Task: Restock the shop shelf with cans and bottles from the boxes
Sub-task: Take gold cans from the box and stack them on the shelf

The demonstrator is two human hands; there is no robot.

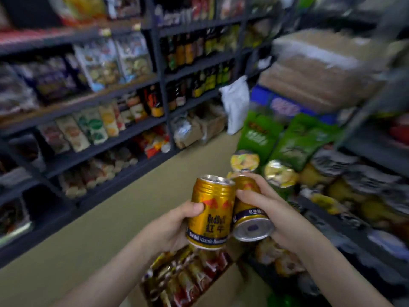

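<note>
Left hand grip wraps an upright gold can; right hand grip clasps a second gold can, tilted, base toward camera. Cans touch, held above an open box of cans on the aisle floor.

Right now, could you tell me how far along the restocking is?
Midway, it seems. Shelves on the left already hold many goods, though who placed them is unclear. In hand: the left hand grips an upright gold can, the right hand a tilted one. Left: neither is shelved, and the box below still holds cans.
</note>
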